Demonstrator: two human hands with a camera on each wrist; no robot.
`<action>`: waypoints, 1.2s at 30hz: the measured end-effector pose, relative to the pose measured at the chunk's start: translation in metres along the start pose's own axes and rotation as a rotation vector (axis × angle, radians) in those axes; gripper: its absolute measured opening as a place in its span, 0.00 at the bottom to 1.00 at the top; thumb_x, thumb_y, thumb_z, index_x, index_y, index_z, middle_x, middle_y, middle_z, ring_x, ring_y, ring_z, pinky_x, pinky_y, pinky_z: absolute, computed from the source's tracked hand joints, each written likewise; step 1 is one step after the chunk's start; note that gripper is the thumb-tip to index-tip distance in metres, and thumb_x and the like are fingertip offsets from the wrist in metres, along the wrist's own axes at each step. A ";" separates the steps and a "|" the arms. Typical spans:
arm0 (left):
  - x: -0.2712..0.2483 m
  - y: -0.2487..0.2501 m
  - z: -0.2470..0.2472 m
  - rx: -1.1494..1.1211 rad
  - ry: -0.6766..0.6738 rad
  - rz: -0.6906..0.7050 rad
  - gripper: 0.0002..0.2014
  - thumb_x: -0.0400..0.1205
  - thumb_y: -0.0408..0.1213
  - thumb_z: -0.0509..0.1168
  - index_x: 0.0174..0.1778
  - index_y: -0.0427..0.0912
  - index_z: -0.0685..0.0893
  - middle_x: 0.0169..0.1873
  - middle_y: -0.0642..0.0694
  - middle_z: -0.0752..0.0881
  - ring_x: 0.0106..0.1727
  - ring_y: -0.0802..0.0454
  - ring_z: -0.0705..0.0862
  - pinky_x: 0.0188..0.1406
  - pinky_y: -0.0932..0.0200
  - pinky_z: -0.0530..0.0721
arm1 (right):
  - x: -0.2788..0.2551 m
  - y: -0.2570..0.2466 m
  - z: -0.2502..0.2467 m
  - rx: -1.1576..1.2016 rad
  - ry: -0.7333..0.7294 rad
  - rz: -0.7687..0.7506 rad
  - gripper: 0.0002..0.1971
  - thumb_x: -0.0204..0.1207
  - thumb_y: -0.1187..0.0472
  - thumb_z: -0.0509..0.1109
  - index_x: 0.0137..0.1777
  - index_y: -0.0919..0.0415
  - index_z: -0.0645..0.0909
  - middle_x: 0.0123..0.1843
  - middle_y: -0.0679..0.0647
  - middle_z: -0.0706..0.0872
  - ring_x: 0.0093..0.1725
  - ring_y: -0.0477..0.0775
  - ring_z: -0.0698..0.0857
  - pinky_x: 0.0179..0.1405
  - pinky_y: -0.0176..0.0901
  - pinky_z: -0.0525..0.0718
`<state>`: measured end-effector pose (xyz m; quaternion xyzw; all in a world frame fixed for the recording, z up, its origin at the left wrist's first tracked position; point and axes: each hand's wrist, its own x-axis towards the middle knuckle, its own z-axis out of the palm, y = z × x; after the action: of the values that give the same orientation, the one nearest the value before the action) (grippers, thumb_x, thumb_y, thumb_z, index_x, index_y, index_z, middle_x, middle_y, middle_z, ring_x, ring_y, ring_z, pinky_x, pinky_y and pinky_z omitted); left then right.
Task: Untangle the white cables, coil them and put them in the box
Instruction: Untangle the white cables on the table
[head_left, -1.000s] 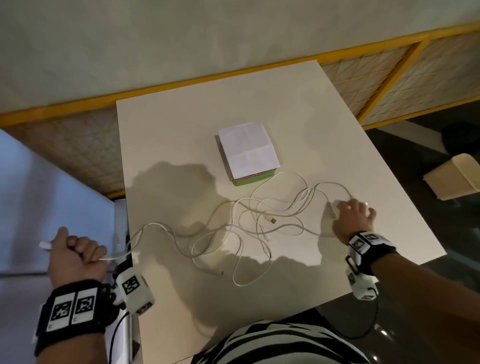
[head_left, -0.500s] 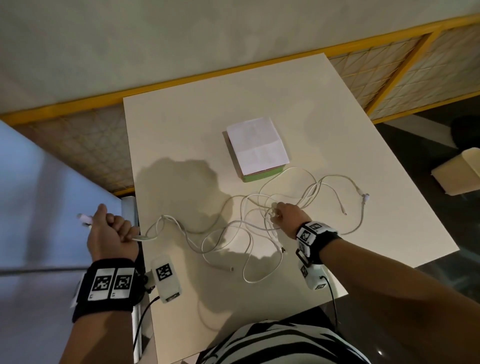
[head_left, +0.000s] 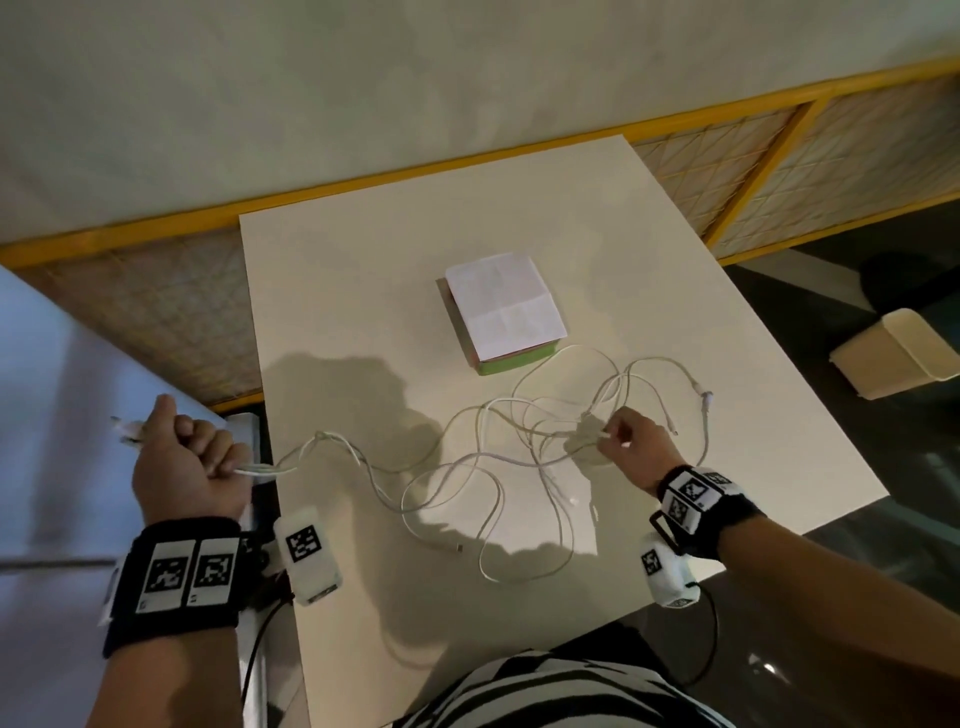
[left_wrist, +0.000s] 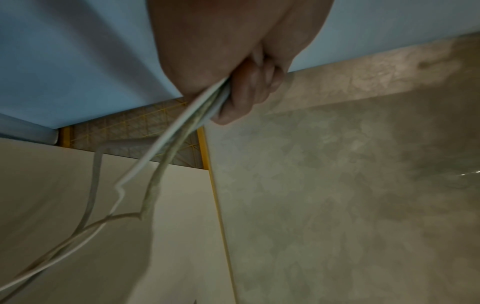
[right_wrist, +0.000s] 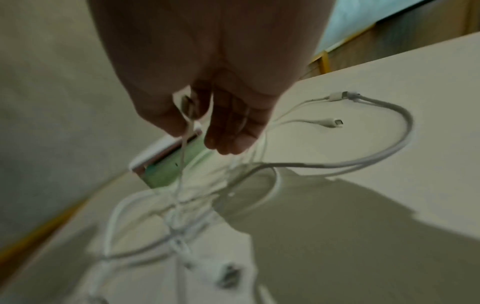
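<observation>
Tangled white cables sprawl in loops across the near half of the beige table. My left hand is off the table's left edge, fisted round several cable ends that stick out past the thumb. My right hand hovers over the tangle's right side and pinches one cable end between thumb and forefinger, lifted off the table. The box, green-sided with a white lid, stands closed just beyond the cables. Loose connectors lie to the right.
A pale blue surface lies left of the table. A yellow-framed mesh barrier runs behind it. A beige bin stands on the dark floor at right. My striped shirt is at the near edge.
My right hand left the tangle's far right, went to its middle and took up a cable end. My left hand moved forward with its cables.
</observation>
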<state>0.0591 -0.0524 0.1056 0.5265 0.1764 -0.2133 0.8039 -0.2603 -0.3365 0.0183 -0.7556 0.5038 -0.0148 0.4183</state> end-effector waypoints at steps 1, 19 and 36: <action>-0.002 0.002 0.000 0.002 -0.009 0.002 0.23 0.83 0.47 0.59 0.21 0.50 0.67 0.15 0.53 0.62 0.15 0.57 0.58 0.16 0.66 0.57 | -0.003 -0.006 -0.005 0.157 0.051 -0.020 0.10 0.70 0.65 0.70 0.34 0.55 0.72 0.41 0.57 0.87 0.43 0.62 0.84 0.42 0.49 0.81; -0.085 -0.077 0.125 0.807 -0.666 0.112 0.07 0.76 0.38 0.73 0.48 0.44 0.91 0.14 0.58 0.78 0.16 0.57 0.64 0.17 0.66 0.62 | -0.022 -0.155 -0.015 0.517 -0.140 -0.435 0.06 0.70 0.69 0.75 0.43 0.58 0.85 0.36 0.50 0.87 0.34 0.38 0.85 0.41 0.29 0.81; -0.079 -0.080 0.131 1.035 -0.751 0.406 0.10 0.78 0.42 0.71 0.31 0.47 0.82 0.25 0.53 0.81 0.26 0.61 0.74 0.27 0.69 0.70 | -0.020 -0.150 -0.025 0.481 -0.095 -0.432 0.07 0.72 0.65 0.74 0.42 0.50 0.84 0.39 0.50 0.85 0.33 0.46 0.79 0.33 0.26 0.77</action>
<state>-0.0426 -0.1889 0.1347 0.7568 -0.3427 -0.2837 0.4788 -0.1692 -0.3150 0.1398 -0.7245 0.2939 -0.1865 0.5949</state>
